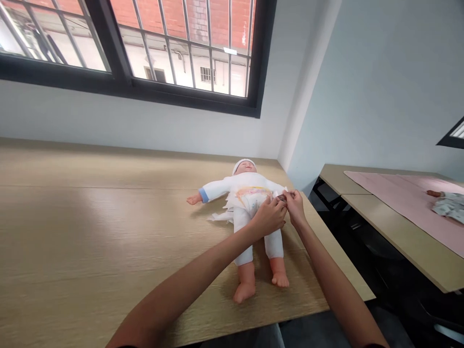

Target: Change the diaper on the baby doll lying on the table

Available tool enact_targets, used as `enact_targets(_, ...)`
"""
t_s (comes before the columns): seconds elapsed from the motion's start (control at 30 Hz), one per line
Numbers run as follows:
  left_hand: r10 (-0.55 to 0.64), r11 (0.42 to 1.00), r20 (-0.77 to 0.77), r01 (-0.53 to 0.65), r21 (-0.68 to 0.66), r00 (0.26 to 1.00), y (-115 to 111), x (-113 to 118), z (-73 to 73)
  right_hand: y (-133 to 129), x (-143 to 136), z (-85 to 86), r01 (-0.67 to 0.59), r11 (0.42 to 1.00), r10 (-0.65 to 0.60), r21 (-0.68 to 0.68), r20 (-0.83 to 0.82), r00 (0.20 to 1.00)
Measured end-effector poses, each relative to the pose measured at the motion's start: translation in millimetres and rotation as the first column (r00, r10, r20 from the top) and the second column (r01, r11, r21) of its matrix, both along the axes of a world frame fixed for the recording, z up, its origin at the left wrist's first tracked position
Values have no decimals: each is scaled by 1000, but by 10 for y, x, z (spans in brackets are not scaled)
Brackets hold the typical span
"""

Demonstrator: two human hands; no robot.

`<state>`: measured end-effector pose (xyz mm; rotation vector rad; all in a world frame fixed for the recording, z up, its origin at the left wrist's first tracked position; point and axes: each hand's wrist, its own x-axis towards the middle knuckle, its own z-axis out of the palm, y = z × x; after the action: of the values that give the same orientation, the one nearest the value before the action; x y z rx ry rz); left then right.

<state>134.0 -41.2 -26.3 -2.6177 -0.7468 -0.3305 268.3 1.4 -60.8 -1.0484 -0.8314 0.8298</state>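
Observation:
A baby doll in a white outfit and white cap lies on its back, bare feet toward me. A white diaper with a coloured print covers its belly. On the doll's left-hand side in view, white diaper flaps stick out loosely. At the opposite side of its waist, my left hand is closed, fingers pinching the diaper's edge. Right beside it, my right hand pinches white material at the same edge. A small dark bit between the fingers is too small to make out. My hands hide the doll's hand on that side.
The doll rests on a wooden table against the wall, below a barred window. Past a gap on the right stands another table with a pink cloth, where a patterned bundle with a small brown hand lies.

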Motion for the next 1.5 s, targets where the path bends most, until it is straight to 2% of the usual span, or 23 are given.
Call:
enact_targets(0.1,3,999,11,-3,44,1000,-7,43,-51,-56,-45,54,-64,997,62,35,59,996)
enact_targets(0.2,-6,998,0,6,59,1000,-18,80,-85,-73,-70,88,-155,988,153,12,101,983)
enact_targets(0.33,14,997,-58,-10,70,998,-45,86,-72,-46,-76,108,-276,961,269,-13,272,924)
enact_targets(0.47,28,998,-87,-22,67,996,-65,79,-62,-73,-86,140,-345,938,319,-26,451,834)
enact_targets(0.6,36,997,-75,-30,77,997,-35,94,-90,-164,-127,173,-386,922,339,5,469,816)
enact_targets(0.73,23,999,-33,-22,29,999,-33,73,-60,-205,-135,198,-358,933,345,-26,346,873)
enact_targets(0.87,208,976,102,-214,49,973,-97,10,29,-162,-44,227,-242,970,236,31,131,963)
enact_targets(0.93,282,955,117,-290,56,952,-133,-8,57,-131,8,224,-178,983,174,44,72,982)
enact_targets(1.27,320,938,129,-333,98,938,-175,34,-4,-67,-8,106,-174,985,172,-2,176,969)
enact_targets(1.5,324,942,149,-333,35,934,-162,2,2,-72,-48,75,-180,983,184,-37,189,965)
